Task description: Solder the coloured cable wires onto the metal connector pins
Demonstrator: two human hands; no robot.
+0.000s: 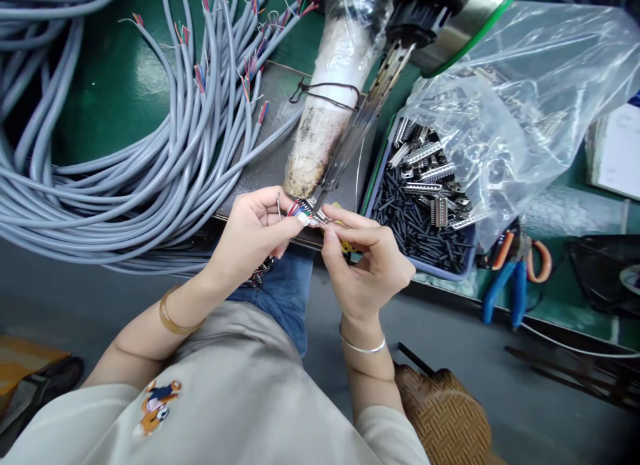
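My left hand (pixel 260 228) is closed in a pinch on the thin coloured wires (pixel 299 209) at the end of a grey cable. Thumb and forefinger of my right hand (pixel 369 257) grip a small metal multi-pin connector (pixel 320 216), which meets the wires between both hands. Right above the connector, the soldering iron (pixel 357 122) points its tip down at the joint; whether it touches is too small to tell. Beside the iron hangs a stained white tube (pixel 325 112) bound with dark wire. Something yellow (pixel 345 242) shows partly behind my right fingers.
Many grey cables (pixel 200 138) with stripped ends lie at left on the green table (pixel 135 85). At right, a blue tray (pixel 465 272) holds black sleeves and metal connectors, partly under a clear plastic bag (pixel 540 98). Pliers (pixel 517 272) lie near the table edge. A woven stool (pixel 445 418) stands below.
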